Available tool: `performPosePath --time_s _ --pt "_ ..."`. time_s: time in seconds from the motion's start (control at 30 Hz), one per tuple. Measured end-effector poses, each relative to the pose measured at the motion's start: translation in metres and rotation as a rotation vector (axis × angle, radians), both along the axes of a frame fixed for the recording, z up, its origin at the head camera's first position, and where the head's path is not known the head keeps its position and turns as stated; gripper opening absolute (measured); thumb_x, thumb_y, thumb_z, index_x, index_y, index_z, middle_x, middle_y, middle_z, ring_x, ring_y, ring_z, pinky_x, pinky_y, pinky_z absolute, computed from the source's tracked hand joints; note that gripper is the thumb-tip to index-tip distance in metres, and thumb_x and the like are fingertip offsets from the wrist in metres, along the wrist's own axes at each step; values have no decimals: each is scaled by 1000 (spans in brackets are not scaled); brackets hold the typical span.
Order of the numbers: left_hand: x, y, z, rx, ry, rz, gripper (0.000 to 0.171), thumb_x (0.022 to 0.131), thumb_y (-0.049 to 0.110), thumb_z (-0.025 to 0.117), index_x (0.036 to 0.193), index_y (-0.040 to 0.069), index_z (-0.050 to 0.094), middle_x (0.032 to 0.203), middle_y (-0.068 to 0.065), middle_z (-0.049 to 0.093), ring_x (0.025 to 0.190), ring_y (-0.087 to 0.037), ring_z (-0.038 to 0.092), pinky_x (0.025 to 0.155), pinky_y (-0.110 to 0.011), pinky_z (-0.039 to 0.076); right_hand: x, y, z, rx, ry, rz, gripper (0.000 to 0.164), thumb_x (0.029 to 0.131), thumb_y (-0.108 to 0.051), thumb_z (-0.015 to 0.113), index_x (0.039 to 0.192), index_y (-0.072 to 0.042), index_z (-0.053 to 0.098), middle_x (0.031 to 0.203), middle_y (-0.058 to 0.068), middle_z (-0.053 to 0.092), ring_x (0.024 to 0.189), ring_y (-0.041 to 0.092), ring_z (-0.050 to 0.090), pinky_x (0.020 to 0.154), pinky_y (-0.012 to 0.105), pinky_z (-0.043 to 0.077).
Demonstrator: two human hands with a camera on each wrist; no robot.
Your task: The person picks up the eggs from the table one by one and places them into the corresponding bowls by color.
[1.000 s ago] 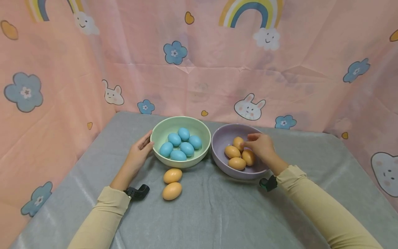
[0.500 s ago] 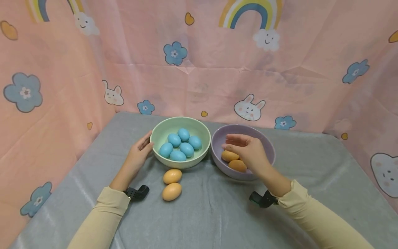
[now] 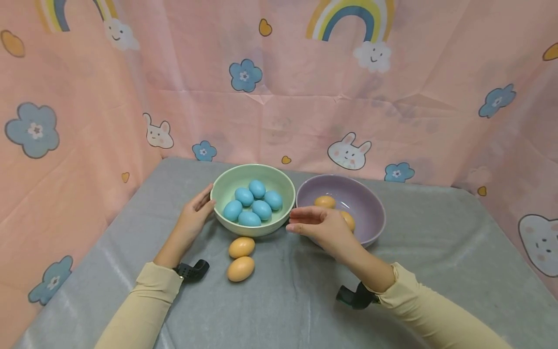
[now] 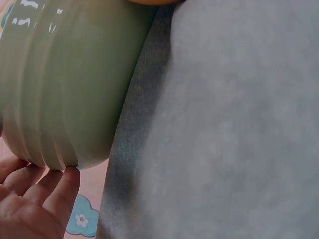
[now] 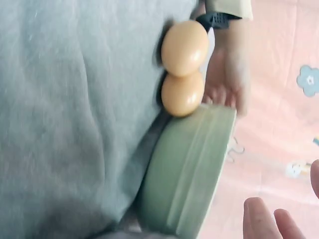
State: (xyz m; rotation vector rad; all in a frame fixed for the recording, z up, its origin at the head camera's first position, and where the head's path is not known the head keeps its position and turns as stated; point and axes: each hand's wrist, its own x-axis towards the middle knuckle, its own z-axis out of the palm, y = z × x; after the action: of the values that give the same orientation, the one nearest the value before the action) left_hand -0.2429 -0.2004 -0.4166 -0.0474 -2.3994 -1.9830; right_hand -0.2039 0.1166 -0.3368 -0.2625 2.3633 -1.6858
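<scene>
My left hand (image 3: 194, 215) rests its fingertips against the outer wall of the green bowl (image 3: 254, 230). Seen from the left wrist, those fingers (image 4: 62, 191) are nearly straight. Several blue eggs (image 3: 262, 210) lie inside this bowl. Two light brown eggs sit on the cloth in front of it, a farther egg (image 3: 241, 247) and a nearer egg (image 3: 240, 269). My right hand (image 3: 327, 230) hovers over the near left rim of the purple bowl (image 3: 370, 206), fingers extended and holding nothing. Brown eggs (image 3: 324, 201) in that bowl are partly hidden behind the hand.
The two bowls stand side by side towards the back of a table covered with grey cloth (image 3: 279, 305). A pink printed curtain (image 3: 287, 126) rises behind and on both sides. Each wrist carries a black strap mount, such as the left mount (image 3: 193, 269).
The right hand has let go of a brown egg in the purple bowl and moved left and nearer, out towards the green bowl. The left hand stays at the green bowl.
</scene>
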Motion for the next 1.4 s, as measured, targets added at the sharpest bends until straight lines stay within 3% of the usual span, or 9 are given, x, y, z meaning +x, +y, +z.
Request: performPosePath --time_s 0.27,0.6,0.8,1.1,1.4 --pt "0 0 1 -1 -3 4 58 105 23 47 159 18 26 165 -5 26 151 -22 28 118 -40 37 6 -17 -13 -11 -55 102 43 84 -16 80 121 3 68 114 19 73 99 12 72 92 30 59" --pt "0 -1 -1 -2 4 2 58 105 23 47 159 16 26 164 -6 27 151 -22 27 119 -40 36 4 -40 -39 31 -172 157 47 84 -18 80 123 5 66 118 17 72 97 10 71 87 30 61" --pt "-1 -1 -1 -8 13 1 58 105 23 48 159 16 26 164 -5 27 151 -22 28 119 -40 36 0 -51 -52 -15 -256 143 47 85 -14 78 125 7 64 121 20 70 94 10 71 88 33 62" --pt "-1 0 1 -7 7 5 57 105 22 48 159 17 27 164 -5 27 151 -22 28 119 -40 36 -1 -65 -57 -66 -329 108 50 86 -11 76 128 11 60 128 22 65 103 19 72 91 35 60" --pt "1 0 2 -2 1 -4 57 106 22 47 159 18 26 165 -6 26 151 -23 27 119 -41 35 -4 -75 -63 -210 -413 68 38 89 -3 71 120 15 60 101 12 73 85 11 71 87 34 62"
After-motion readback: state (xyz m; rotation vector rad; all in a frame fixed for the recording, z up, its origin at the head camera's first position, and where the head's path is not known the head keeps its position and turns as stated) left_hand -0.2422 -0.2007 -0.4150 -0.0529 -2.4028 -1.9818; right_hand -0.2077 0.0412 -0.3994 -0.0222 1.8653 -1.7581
